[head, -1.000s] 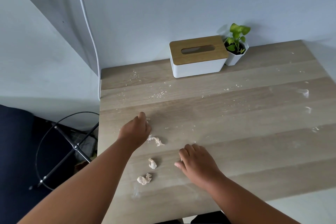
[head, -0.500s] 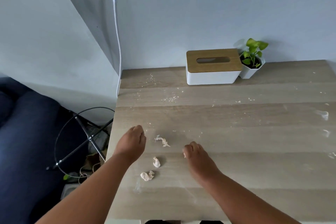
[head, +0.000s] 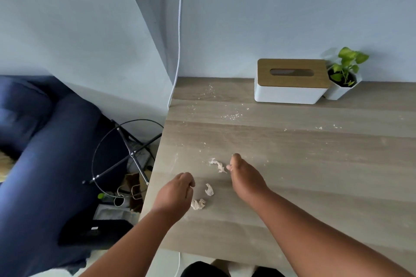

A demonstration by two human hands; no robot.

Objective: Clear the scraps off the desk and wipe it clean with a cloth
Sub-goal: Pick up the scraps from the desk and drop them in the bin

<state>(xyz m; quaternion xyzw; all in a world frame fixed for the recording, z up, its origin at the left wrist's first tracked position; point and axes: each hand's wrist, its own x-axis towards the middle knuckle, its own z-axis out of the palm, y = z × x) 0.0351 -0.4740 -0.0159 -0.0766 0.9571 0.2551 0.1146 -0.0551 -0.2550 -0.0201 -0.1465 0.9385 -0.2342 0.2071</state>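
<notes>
Three crumpled pale scraps lie near the left front of the wooden desk (head: 292, 186): a long one (head: 218, 165), a small one (head: 209, 189) and a lump (head: 198, 204). My left hand (head: 175, 193) hovers with fingers curled, just left of the small scrap and above the lump. My right hand (head: 244, 175) rests on the desk with fingers bent, its fingertips touching the right end of the long scrap. Fine white crumbs (head: 229, 116) dot the far left of the desk. No cloth is in view.
A white tissue box with a wooden lid (head: 290, 81) and a small potted plant (head: 343, 76) stand at the back against the wall. Left of the desk are a blue sofa (head: 45, 164), a black wire stand (head: 126, 153) and clutter on the floor. A white cable (head: 179, 29) hangs down the wall.
My view has swung left. The left hand has drawn back toward the desk's front edge, down beside the lower scraps. The right hand has reached forward to the long scrap.
</notes>
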